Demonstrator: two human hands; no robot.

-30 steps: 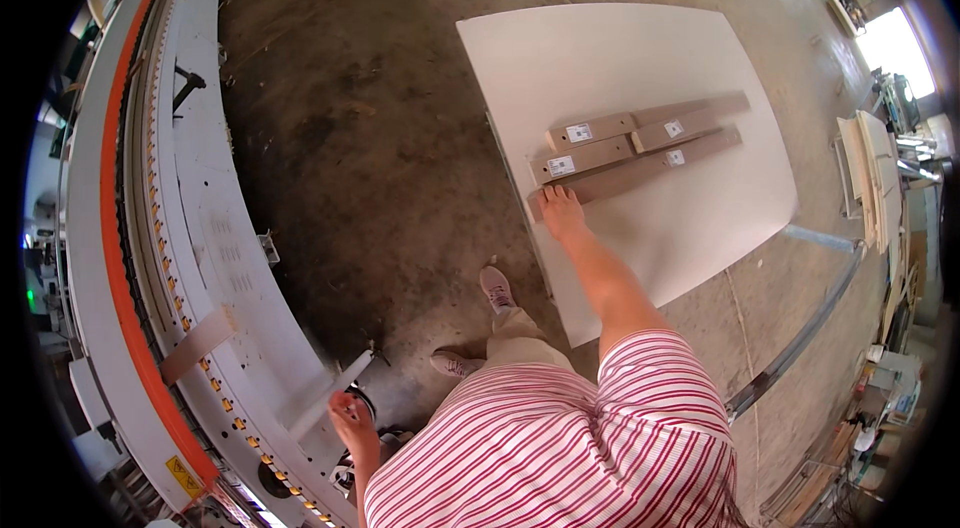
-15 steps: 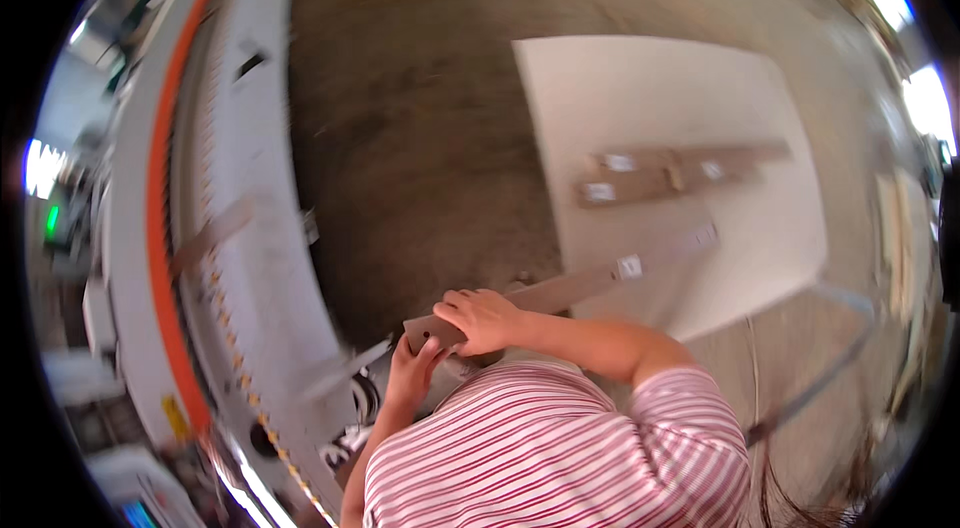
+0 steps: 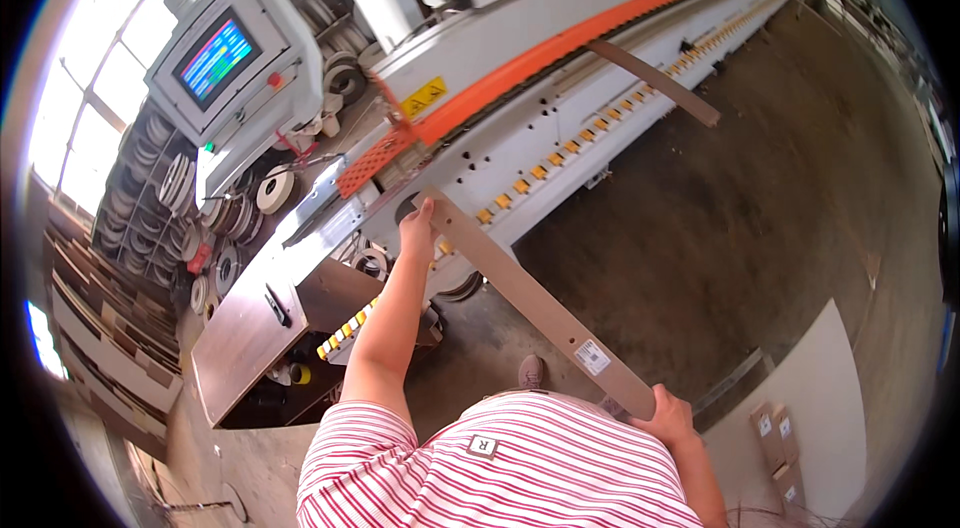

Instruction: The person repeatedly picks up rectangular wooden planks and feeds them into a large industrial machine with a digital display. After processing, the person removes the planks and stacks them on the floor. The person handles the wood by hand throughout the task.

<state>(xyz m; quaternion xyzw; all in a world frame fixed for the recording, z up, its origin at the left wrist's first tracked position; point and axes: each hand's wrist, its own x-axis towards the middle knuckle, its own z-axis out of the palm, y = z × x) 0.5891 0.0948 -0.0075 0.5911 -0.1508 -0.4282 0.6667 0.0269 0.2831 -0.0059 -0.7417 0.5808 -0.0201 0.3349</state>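
Observation:
I hold a long narrow brown board strip [image 3: 530, 298] with a small white label near its lower end. My left hand [image 3: 417, 233] grips the far end, close to the in-feed of a long white machine with an orange rail [image 3: 560, 48]. My right hand [image 3: 668, 416] holds the near end beside my striped shirt. The strip runs diagonally from the machine's roller track down toward my right side.
Another brown strip [image 3: 655, 80] lies farther along the machine's track. A control screen box [image 3: 235, 58] stands at upper left, with reels of edge tape [image 3: 215, 188] behind it. A white panel [image 3: 825, 398] on the concrete floor at lower right carries a few more strips [image 3: 775, 428].
I have turned from the white panel toward the machine. The strip taken from the panel is now held at both ends, its far end at the machine's in-feed.

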